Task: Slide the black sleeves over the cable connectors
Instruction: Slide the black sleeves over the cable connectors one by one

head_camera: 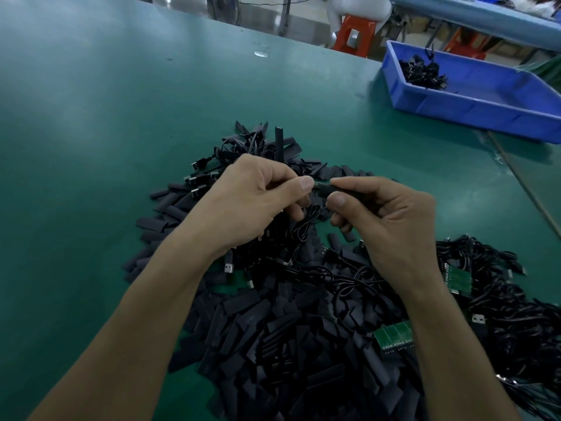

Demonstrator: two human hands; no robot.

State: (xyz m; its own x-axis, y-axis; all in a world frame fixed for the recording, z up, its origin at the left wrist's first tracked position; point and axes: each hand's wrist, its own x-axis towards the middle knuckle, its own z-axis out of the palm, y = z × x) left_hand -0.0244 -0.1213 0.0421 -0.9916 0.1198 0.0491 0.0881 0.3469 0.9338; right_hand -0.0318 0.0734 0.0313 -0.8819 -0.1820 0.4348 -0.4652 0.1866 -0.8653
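Mid-tabletop, the left hand (pixel 258 199) pinches a cable connector (pixel 320 187) while the right hand (pixel 388 220) pinches a black sleeve (pixel 346 189). The sleeve looks light and soft, easily squashed shut — probably best held gently by its edges.

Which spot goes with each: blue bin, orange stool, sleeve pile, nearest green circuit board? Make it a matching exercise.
Things:
1 blue bin
2 orange stool
3 sleeve pile
4 nearest green circuit board
Places:
A beside the right forearm
B on the floor beyond the table
C under both forearms
D table's far right
Pairs: 1-D, 2-B, 3-C, 4-A
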